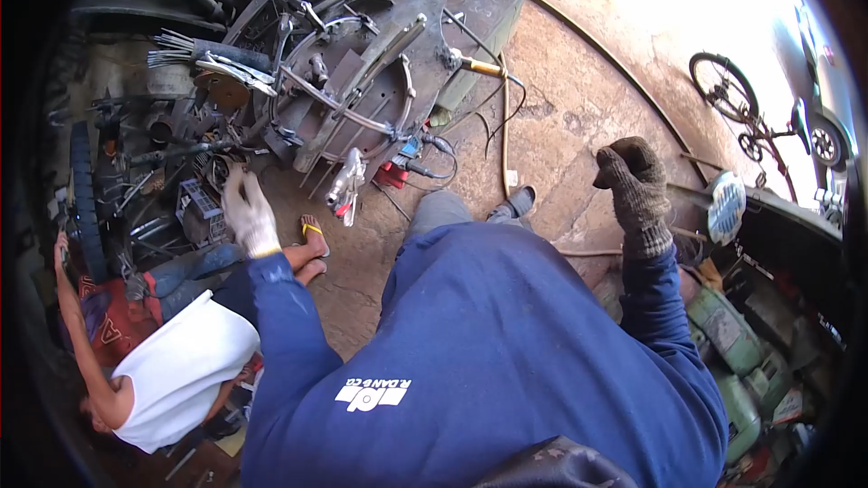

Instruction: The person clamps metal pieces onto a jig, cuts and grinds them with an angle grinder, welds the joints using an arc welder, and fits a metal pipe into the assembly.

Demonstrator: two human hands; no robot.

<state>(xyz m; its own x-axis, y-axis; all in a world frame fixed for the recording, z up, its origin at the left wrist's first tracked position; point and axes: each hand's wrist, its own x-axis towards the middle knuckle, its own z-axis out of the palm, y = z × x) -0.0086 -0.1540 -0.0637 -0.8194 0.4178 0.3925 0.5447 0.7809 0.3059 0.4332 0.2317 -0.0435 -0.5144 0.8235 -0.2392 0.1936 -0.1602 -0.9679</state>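
My left hand (248,213), in a pale work glove, reaches out at the left with its fingers stretched and nothing visible in them. It is nearest to a grey slotted metal box (201,214) and a jumble of metal parts. On the right, my right hand (636,188), in a dark knitted glove, is raised over the floor, its fingers curled into a fist with nothing showing in it. Ahead stands a metal workbench (484,9) bearing a round frame of bent rods (339,108). A bundle of welding rods (194,50) lies at its left.
A person in a white sleeveless top (185,370) is low at my left, feet near the bench. A cable (615,63) crosses the concrete floor. A bicycle (746,108) and a car (827,126) are at right; green machine casings (728,334) lie beside me.
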